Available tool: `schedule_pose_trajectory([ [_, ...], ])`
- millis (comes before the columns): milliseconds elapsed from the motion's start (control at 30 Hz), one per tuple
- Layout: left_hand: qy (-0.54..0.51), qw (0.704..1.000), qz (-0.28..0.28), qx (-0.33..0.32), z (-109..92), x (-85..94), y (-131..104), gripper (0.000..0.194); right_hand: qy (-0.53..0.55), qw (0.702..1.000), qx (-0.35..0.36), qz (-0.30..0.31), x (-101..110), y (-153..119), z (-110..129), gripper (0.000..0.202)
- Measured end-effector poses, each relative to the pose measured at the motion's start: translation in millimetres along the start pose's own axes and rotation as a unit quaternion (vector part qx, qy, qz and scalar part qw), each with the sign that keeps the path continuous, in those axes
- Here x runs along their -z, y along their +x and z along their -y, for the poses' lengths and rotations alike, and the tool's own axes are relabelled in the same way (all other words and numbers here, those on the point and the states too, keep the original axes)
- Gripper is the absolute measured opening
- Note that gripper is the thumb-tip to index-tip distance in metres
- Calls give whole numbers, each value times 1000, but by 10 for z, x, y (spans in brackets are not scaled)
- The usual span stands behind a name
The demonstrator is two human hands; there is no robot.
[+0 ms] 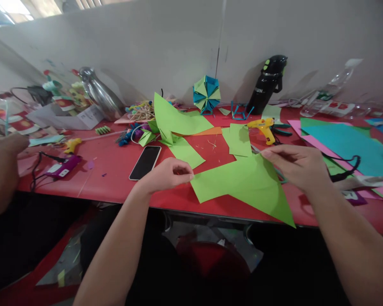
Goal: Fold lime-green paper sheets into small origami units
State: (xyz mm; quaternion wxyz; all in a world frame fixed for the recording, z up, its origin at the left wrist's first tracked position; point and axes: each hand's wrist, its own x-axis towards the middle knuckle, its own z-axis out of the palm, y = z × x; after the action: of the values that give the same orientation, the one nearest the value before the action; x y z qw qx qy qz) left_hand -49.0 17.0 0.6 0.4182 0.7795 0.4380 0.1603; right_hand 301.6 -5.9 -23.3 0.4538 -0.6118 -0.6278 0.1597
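Note:
A sheet of green paper [242,178] with an uneven outline is stretched between my hands over the table's front edge. My left hand [169,174] pinches its left corner with thumb and finger. At its upper right edge, my right hand [293,163] grips it between thumb and fingertips. Behind it lie a smaller green paper piece [238,139] and a larger curled green sheet [181,121]. A yellow glue gun [263,128] rests just beyond my right hand. Left of the paper, a phone [146,162] lies close to my left hand.
Along the wall stand a black bottle [265,87], a blue-and-green paper ball [207,94] and a steel jug [100,93]. Coloured sheets [351,144] spread at right. Another person's hand [8,146] is at far left, near a second yellow glue gun [72,145].

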Motion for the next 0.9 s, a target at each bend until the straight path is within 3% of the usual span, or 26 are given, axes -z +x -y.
schedule_pose_trajectory([
  [133, 58, 997, -20, 51, 104, 158, -104, 18, -45, 997, -20, -57, 156, 61, -110, 31],
  [200, 40, 997, -49, 41, 122, 171, -117, 19, -46, 997, -12, -60, 160, 53, -99, 30],
  [333, 38, 969, -224, -92, 10, 26, -23, 23, 19, 1000, -3, 13, -16, -39, 115, 24],
  [367, 56, 960, -237, -139, -40, -30, 15, 29, 30, 999, 11, 31, -75, -69, 187, 22],
  [467, 119, 957, -174, -197, -178, -183, 122, 30, 38, 996, 51, 54, -210, -143, 357, 21],
  [600, 136, 976, -102, -137, -260, -299, 201, 20, 29, 992, 88, 83, -256, -175, 393, 15],
  [800, 214, 965, -60, -136, -304, -480, 259, 21, 27, 959, 143, 245, -339, -156, 378, 13],
  [900, 263, 949, -59, -161, -294, -612, 287, 20, 35, 943, 149, 295, -427, -163, 403, 8],
])
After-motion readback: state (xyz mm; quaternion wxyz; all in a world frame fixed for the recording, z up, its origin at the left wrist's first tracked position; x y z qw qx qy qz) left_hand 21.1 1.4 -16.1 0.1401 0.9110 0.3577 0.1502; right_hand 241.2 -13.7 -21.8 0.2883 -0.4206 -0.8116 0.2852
